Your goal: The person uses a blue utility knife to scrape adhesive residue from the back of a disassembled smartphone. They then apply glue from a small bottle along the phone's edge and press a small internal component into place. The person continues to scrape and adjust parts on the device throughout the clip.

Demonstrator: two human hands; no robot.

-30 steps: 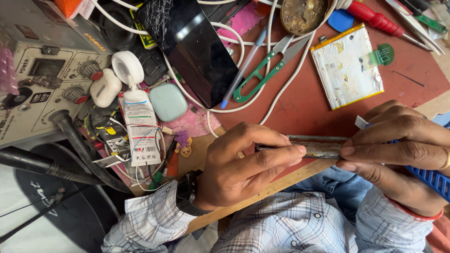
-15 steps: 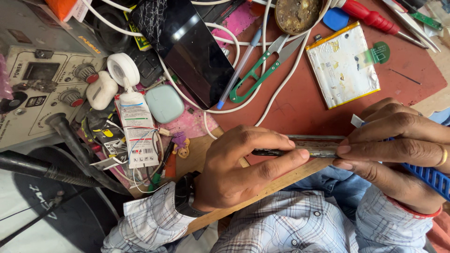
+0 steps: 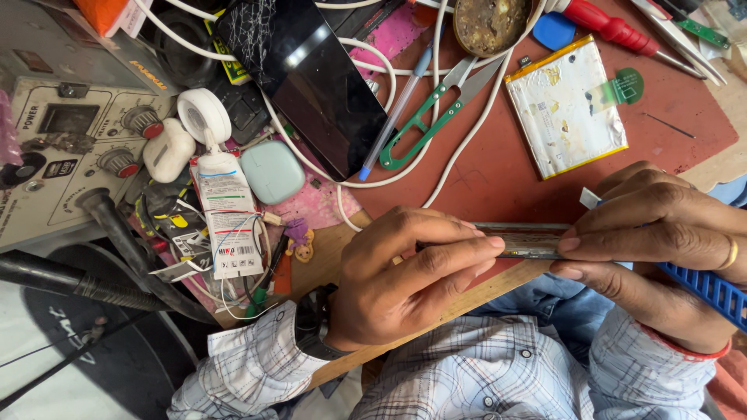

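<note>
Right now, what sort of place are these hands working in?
Most likely a phone repair bench: a cracked phone, a loose flat battery and a station with knobs crowd the red mat.

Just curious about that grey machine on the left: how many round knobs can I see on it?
2: one knob by the small display window, the other knob just below it. More may lie outside the picture's left edge.

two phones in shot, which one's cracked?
The dark phone lying flat at the top of the bench, with web-like cracks at its upper corner. The other phone is held edge-on between left hand and right hand.
</note>
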